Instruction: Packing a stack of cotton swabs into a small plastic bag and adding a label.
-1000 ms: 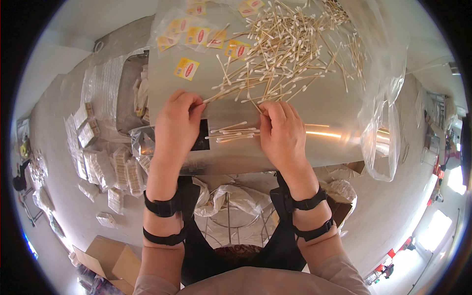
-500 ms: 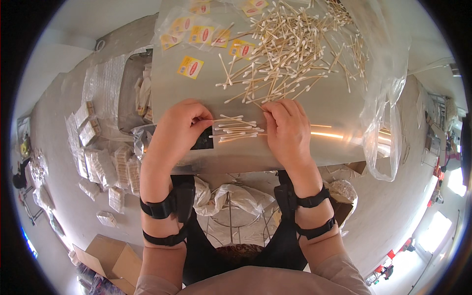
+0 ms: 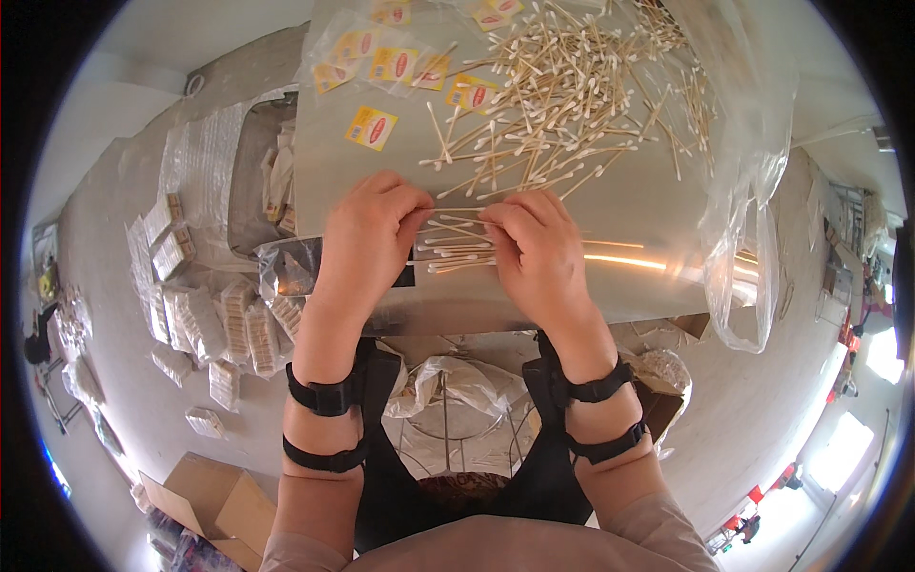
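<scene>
Both my hands are over the near part of the metal table. A single cotton swab (image 3: 457,210) stretches level between them, one end at the pinched fingertips of my left hand (image 3: 370,234), the other at those of my right hand (image 3: 538,250). Just below it lies a small row of cotton swabs (image 3: 457,253), side by side and roughly parallel to the table's near edge. My right fingers partly cover their right ends. Beyond my hands spreads a large loose pile of cotton swabs (image 3: 572,91) with wooden sticks and white tips.
Yellow printed cards (image 3: 371,128) and clear plastic bags (image 3: 334,48) lie at the table's far left. A large clear plastic sheet (image 3: 748,210) hangs over its right side. Wrapped bundles (image 3: 224,381) sit on the floor at left, near an open cardboard box (image 3: 214,505).
My left hand has moved right and slightly away from me, my right hand a little left. A swab now spans the two hands above the row.
</scene>
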The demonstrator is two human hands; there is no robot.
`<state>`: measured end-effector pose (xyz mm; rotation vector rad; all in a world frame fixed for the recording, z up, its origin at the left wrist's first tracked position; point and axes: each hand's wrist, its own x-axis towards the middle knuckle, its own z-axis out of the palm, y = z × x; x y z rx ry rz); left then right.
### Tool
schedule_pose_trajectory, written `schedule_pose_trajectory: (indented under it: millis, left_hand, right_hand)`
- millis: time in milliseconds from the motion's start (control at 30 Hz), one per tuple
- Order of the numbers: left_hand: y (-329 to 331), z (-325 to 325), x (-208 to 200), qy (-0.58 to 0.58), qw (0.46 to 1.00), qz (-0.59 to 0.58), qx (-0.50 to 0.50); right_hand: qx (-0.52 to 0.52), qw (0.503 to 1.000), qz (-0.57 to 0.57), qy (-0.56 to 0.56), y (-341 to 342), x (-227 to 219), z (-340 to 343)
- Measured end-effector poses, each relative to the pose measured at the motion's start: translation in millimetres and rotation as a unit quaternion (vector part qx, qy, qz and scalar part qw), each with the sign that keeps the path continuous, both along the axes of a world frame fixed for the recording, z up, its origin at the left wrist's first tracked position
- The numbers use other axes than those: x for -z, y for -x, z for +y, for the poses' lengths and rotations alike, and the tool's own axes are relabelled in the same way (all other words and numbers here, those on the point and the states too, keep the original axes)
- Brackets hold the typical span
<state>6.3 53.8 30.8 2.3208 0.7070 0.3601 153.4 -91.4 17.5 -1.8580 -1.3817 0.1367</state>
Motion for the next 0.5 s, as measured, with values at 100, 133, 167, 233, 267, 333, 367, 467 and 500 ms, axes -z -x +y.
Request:
schedule_pose_trajectory:
  millis: [100, 133, 167, 233, 267, 333, 367, 467, 500]
  left_hand:
    - [1.5, -0.7, 1.1, -0.007, 1.000, -0.008, -0.008]
    - [-0.3, -1.8, 0.0, 0.007, 1.000, -0.007, -0.006]
    - [-1.5, -2.3, -0.8, 0.020, 1.000, -0.006, -0.004]
    - [-1.2, -1.8, -1.6, 0.019, 1.000, -0.008, 0.003]
    - [0.1, -1.1, -1.8, 0.017, 1.000, -0.009, 0.011]
    - [2.9, 0.4, -1.7, 0.015, 1.000, -0.007, 0.021]
    - [4.0, 1.4, -1.7, 0.014, 0.999, -0.007, 0.032]
    - [5.9, 3.5, -0.3, 0.019, 0.998, -0.011, 0.059]
    - [5.4, 3.0, -0.9, 0.020, 0.998, -0.012, 0.058]
  right_hand:
    - [-0.013, 0.996, 0.013, 0.092, 4.0, -15.7, -3.7]
    - [-0.012, 0.996, 0.012, 0.092, 2.6, -14.7, -4.5]
    - [-0.025, 0.996, -0.007, 0.084, 1.3, -12.1, -5.2]
    - [-0.038, 0.996, -0.025, 0.076, 0.6, -10.2, -5.7]
    - [-0.041, 0.996, -0.015, 0.074, 1.1, -9.8, -5.6]
    - [-0.043, 0.996, -0.006, 0.072, -0.1, -9.5, -6.2]
    - [-0.031, 0.998, 0.013, 0.062, -2.2, -9.5, -7.2]
    - [0.008, 0.998, 0.002, 0.056, -10.0, -8.0, -8.5]
    - [0.036, 0.997, -0.030, 0.060, -12.0, -7.2, -8.1]
